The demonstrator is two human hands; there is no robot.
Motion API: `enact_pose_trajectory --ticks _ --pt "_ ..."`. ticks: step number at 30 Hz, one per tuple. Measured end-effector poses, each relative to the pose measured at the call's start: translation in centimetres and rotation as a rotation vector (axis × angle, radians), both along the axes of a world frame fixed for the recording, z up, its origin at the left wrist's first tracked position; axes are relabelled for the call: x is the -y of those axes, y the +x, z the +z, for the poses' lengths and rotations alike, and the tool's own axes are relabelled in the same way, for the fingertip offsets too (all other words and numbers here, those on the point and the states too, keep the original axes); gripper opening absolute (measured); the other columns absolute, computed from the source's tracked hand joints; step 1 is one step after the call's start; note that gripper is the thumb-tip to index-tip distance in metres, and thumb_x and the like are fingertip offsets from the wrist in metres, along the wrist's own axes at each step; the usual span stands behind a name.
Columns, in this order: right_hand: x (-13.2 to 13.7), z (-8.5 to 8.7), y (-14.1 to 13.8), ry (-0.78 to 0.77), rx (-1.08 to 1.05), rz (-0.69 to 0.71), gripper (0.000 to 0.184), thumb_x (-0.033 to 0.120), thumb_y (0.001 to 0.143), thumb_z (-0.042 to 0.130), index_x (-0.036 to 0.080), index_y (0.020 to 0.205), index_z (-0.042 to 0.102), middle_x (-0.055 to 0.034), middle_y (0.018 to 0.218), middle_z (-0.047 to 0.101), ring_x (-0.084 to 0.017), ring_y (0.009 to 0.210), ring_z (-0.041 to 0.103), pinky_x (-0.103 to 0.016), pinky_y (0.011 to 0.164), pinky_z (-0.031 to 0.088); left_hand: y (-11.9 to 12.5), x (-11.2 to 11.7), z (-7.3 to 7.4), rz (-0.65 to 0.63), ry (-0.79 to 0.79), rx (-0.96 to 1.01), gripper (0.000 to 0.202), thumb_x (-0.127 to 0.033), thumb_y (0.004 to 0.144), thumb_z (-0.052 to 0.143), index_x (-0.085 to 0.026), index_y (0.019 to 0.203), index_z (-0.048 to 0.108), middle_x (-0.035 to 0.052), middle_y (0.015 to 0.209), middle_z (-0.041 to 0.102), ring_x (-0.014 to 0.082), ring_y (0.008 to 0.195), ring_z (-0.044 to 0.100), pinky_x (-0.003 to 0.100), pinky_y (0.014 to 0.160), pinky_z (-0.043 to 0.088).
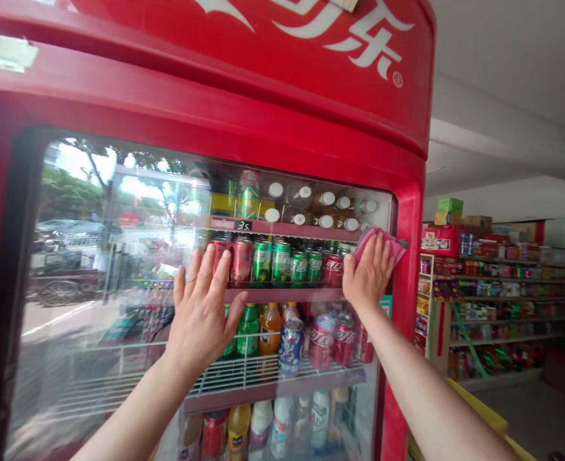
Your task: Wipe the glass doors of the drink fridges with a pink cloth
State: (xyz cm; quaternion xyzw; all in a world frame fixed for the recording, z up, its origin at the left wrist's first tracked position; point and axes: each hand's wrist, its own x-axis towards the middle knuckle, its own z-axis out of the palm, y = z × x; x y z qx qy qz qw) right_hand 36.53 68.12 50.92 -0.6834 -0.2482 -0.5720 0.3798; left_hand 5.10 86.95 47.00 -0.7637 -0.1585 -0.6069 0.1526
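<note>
My left hand (204,306) is open, its fingers spread and its palm toward the glass door (133,378) of a red drinks fridge (205,115); it appears to rest on the glass. Near the door's upper right corner, my right hand (371,272) presses a pink cloth (398,248) against the glass. The cloth's grey edge shows past the fingers, and its middle is hidden under them. Behind the glass, green cans (281,261) and red cans (241,261) stand on a shelf between my two hands.
Bottles with white caps (327,198) fill the top shelf; more bottles and cans stand on a wire shelf (224,376) below. Street reflections cover the door's left side. To the right, store shelves (507,301) hold many goods, and a yellow edge (478,406) shows beside my right forearm.
</note>
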Motion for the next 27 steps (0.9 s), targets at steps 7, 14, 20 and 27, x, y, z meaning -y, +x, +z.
enact_pose_trajectory --ticks 7,14,20,27 --pt "-6.3 1.4 -8.2 -0.009 0.011 0.004 0.083 0.051 0.113 0.039 0.007 0.180 0.019 -0.0212 0.186 0.028 -0.043 0.173 0.024 -0.072 0.137 0.025 -4.6 -4.2 -0.5 0.027 0.033 0.020 0.083 -0.045 0.111 0.054 -0.026 0.182 0.015 0.0183 0.187 0.025 0.0404 0.176 0.018 0.066 0.140 0.018" --pt "-13.0 2.8 -17.7 -0.087 0.144 0.037 0.084 0.052 0.113 0.040 0.008 0.180 0.019 -0.0199 0.186 0.029 -0.043 0.173 0.024 -0.072 0.137 0.025 -10.3 -7.2 -1.0 0.034 0.027 0.053 0.087 -0.041 0.109 0.058 -0.027 0.182 0.013 0.0174 0.188 0.024 0.0399 0.177 0.015 0.066 0.141 0.018" --pt "-18.9 4.2 -26.2 -0.150 0.229 0.088 0.083 0.051 0.112 0.045 0.007 0.179 0.026 -0.0187 0.186 0.031 -0.044 0.173 0.024 -0.072 0.138 0.023 -15.2 -9.0 -1.1 0.036 0.028 0.095 0.083 -0.041 0.109 0.059 -0.022 0.181 0.020 0.0178 0.187 0.026 0.0380 0.177 0.015 0.062 0.142 0.017" --pt "-24.5 5.0 -35.2 -0.268 0.296 0.177 0.079 0.051 0.112 0.047 0.008 0.176 0.035 -0.0155 0.187 0.027 -0.044 0.174 0.019 -0.072 0.140 0.016 -20.1 -10.9 -1.8 0.061 0.016 0.089 0.083 -0.041 0.109 0.059 -0.021 0.180 0.022 0.0162 0.187 0.027 0.0363 0.177 0.015 0.060 0.142 0.018"
